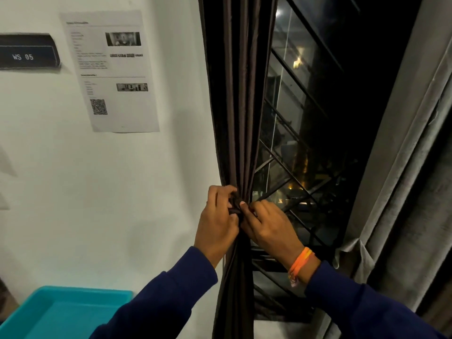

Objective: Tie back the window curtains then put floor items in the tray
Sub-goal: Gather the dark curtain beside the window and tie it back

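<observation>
A dark brown curtain (241,106) hangs gathered into a narrow bunch at the left edge of the window. A dark tie-back (235,211) wraps the bunch at mid height. My left hand (217,223) grips the tie on the left side of the bunch. My right hand (266,226), with orange bands on the wrist, pinches the tie from the right, fingertips meeting the left hand. A turquoise tray (61,311) sits at the lower left with nothing visible inside. A grey curtain (401,179) hangs at the window's right side, loose.
The window (305,143) has a black diagonal grille and is dark outside. On the white wall at the left hang a printed sheet (110,69) and a dark "WS 05" sign (27,51).
</observation>
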